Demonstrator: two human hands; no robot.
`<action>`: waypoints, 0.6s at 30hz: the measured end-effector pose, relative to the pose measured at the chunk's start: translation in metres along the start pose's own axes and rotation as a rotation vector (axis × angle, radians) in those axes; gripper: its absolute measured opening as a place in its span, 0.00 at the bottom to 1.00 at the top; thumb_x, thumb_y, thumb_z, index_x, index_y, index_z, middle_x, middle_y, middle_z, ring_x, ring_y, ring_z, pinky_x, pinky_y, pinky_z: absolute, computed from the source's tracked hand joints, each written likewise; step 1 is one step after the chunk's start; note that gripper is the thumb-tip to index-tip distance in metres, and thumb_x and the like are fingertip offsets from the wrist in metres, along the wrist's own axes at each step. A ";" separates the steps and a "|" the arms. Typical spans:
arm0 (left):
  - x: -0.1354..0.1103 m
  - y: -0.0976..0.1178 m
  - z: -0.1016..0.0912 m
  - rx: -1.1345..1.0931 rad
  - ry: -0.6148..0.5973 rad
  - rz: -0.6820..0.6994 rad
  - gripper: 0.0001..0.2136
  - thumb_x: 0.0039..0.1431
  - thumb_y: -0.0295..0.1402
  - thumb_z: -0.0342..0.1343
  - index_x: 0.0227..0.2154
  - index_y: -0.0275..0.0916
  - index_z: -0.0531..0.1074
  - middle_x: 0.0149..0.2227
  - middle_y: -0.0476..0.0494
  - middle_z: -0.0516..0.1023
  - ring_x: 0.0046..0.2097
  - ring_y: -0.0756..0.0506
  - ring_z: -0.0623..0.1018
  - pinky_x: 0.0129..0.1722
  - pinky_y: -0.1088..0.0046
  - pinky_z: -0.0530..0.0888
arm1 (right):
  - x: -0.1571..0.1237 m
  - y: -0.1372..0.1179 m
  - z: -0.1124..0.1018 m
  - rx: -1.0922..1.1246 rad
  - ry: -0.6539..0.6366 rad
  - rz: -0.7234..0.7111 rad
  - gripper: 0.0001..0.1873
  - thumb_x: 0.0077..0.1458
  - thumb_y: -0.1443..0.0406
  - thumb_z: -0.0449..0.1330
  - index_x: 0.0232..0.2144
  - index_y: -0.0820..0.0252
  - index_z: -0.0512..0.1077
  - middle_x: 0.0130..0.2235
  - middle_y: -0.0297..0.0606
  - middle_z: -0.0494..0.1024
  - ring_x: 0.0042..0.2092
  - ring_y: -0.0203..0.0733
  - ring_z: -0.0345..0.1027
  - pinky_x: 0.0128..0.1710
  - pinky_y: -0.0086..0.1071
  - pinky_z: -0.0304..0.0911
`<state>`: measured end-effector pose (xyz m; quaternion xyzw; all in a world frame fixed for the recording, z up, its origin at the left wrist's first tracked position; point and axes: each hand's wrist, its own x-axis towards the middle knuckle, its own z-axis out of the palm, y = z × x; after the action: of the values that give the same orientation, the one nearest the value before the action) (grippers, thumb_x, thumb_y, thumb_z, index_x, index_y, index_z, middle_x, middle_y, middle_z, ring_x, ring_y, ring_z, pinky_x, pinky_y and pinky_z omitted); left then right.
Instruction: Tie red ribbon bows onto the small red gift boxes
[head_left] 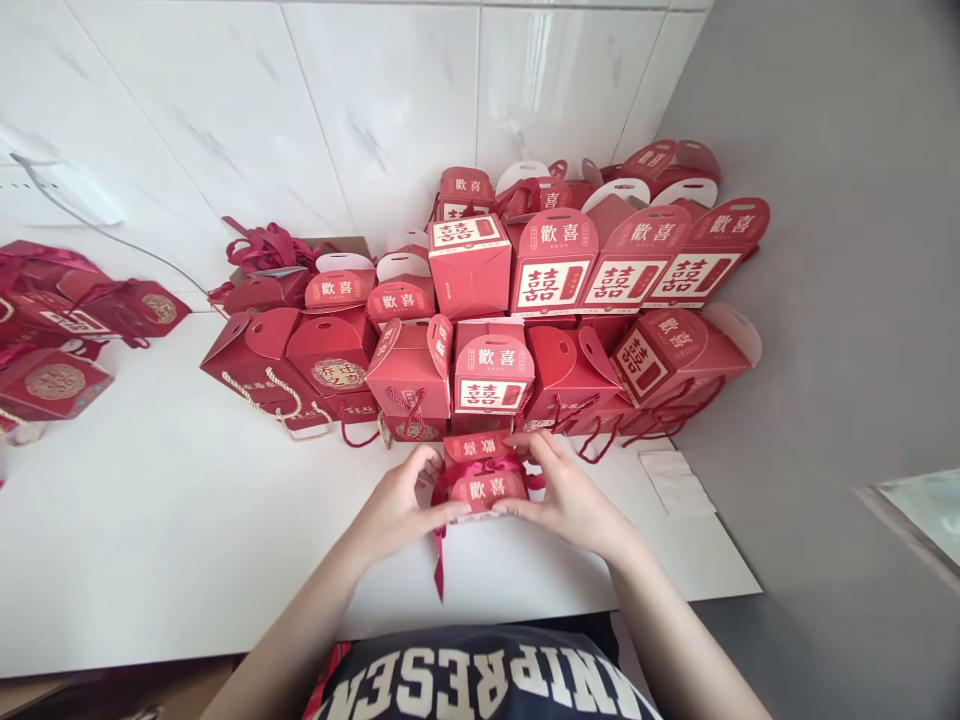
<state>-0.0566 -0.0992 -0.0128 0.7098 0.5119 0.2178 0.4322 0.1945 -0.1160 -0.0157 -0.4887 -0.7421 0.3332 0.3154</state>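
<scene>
Shirt (480,685), navy with white lettering, at bottom edge. Left hand (401,505) and right hand (570,500) gripping small red gift box (486,482) from either side, fingers curled round it, over white table (187,540); resting or lifted, cannot tell. Dark red ribbon (439,560) round box, tail hanging down. White paper slip (675,480) just right of hands. Behind, stacked red gift boxes (555,265) against tiled wall (375,100). More red boxes (52,380) far left.

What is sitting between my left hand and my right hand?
In the head view, a small red box tied with a dark red ribbon sits between the left hand and right hand. Both hands grip its sides.
</scene>
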 end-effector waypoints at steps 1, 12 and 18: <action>0.007 -0.003 -0.005 -0.009 -0.010 -0.023 0.23 0.51 0.47 0.65 0.42 0.41 0.64 0.40 0.46 0.77 0.41 0.44 0.78 0.41 0.68 0.73 | 0.006 0.002 0.003 0.023 0.025 0.016 0.33 0.49 0.52 0.69 0.53 0.53 0.62 0.51 0.42 0.69 0.51 0.48 0.66 0.51 0.42 0.66; 0.033 -0.009 -0.035 -0.388 -0.253 -0.197 0.23 0.62 0.54 0.50 0.24 0.36 0.68 0.14 0.47 0.72 0.22 0.46 0.77 0.29 0.71 0.73 | 0.013 0.029 0.006 0.410 -0.149 0.237 0.20 0.63 0.48 0.53 0.33 0.59 0.65 0.32 0.34 0.71 0.31 0.36 0.64 0.32 0.31 0.61; 0.040 -0.002 -0.042 -0.460 -0.316 -0.242 0.20 0.59 0.49 0.57 0.25 0.35 0.72 0.14 0.51 0.70 0.18 0.51 0.72 0.25 0.74 0.72 | 0.013 0.022 -0.004 0.361 -0.171 0.067 0.16 0.59 0.54 0.61 0.28 0.59 0.66 0.36 0.35 0.71 0.38 0.39 0.67 0.40 0.32 0.63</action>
<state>-0.0739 -0.0463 0.0026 0.5524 0.4563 0.1618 0.6786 0.2049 -0.0962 -0.0290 -0.4186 -0.6778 0.5112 0.3225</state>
